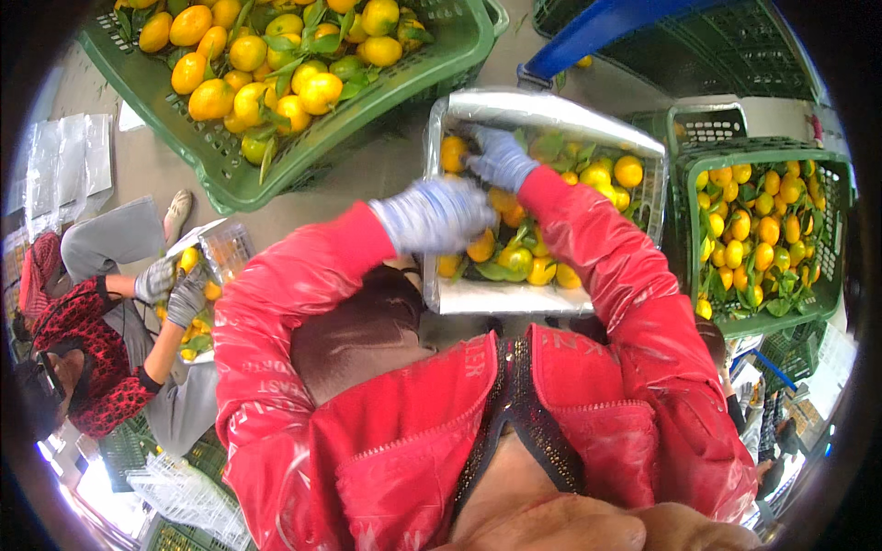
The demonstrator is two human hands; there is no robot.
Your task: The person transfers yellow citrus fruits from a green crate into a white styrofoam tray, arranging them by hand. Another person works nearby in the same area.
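Note:
A white box [510, 298] with clear plastic around its edges lies before me, filled partly with leafy mandarins [515, 260]. My left hand [441, 215], in a blue-and-white knit glove, is over the box's left side and blurred. Its fingers curl downward above the fruit, and I cannot tell if it holds any. Farther back in the same box is my right hand [501, 157], also gloved, its fingertips beside an orange mandarin [453, 153] in the back left corner. Whether they grip it is unclear.
A large green crate [331, 148] of leafy mandarins stands at the upper left, another green crate [765, 322] at the right. A blue bar [592, 34] crosses the top right. On the left, a gloved co-worker [103, 351] handles fruit near clear plastic packaging [227, 251].

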